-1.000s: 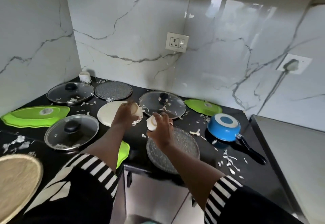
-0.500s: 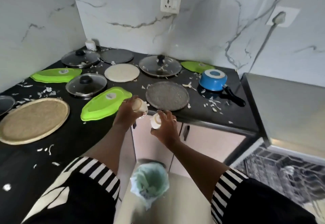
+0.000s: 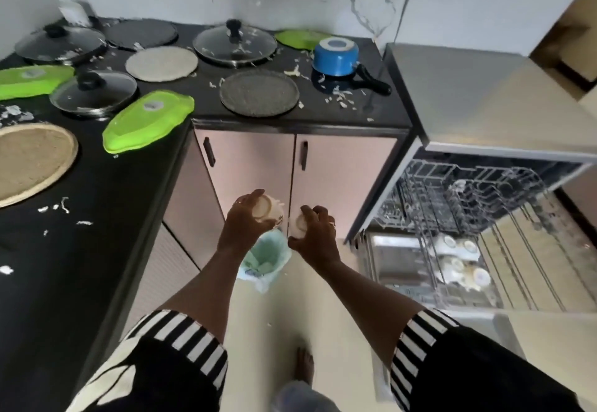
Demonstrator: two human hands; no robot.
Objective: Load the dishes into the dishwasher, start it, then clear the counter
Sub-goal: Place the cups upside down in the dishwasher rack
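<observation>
Gripping a small pale cup (image 3: pixel 267 208) in the curled left hand (image 3: pixel 244 222) and a second cup (image 3: pixel 298 225) in the curled right hand (image 3: pixel 318 238), both above the bin (image 3: pixel 266 261), with the dishwasher rack (image 3: pixel 523 269) low and rightward, nearer the right hand, probably reachable across open floor past the cabinet corner (image 3: pixel 350 240).

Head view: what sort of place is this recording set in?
Most likely a home kitchen: a black counter holding glass pot lids and a blue saucepan, an open dishwasher with its racks pulled out, and cupboard doors under the counter.
</observation>
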